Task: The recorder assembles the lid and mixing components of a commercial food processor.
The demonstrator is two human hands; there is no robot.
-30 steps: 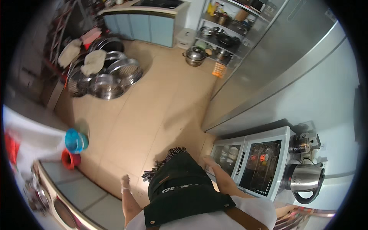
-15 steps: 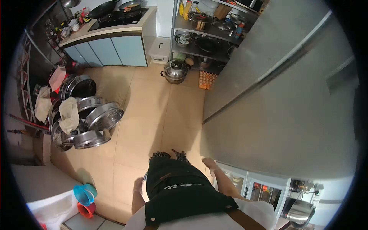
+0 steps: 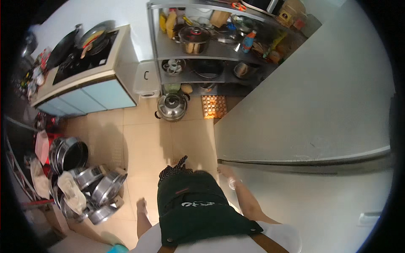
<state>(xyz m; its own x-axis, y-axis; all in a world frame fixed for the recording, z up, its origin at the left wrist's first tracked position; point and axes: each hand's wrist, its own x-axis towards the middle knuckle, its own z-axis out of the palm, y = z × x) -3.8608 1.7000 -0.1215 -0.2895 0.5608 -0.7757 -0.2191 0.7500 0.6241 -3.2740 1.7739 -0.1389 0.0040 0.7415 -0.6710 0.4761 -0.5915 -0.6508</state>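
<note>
My left hand (image 3: 142,206) hangs at my left side, beside the dark green apron (image 3: 192,206). It is small and blurred, so its finger position is unclear; no object shows in it. On the other side, my right hand (image 3: 226,173) reaches forward with its fingers loosely stretched and nothing visible in them. It is close to the left edge of a large grey refrigerator (image 3: 303,114), near the seam between the doors. Whether it touches the refrigerator, I cannot tell. Around my right wrist is a pale band (image 3: 232,184).
Steel steamer rings (image 3: 107,187) are piled on the left, with pale cloths (image 3: 71,192). Ahead stand a metal shelf (image 3: 236,55) with cookware, a lidded pot (image 3: 172,106) and an egg tray (image 3: 214,106) on the floor. A stove counter (image 3: 122,55) is at the far left.
My view has turned and moved forward; the shelf and pot look nearer, and the refrigerator now fills the right side. My right hand is now beside the refrigerator's door seam.
</note>
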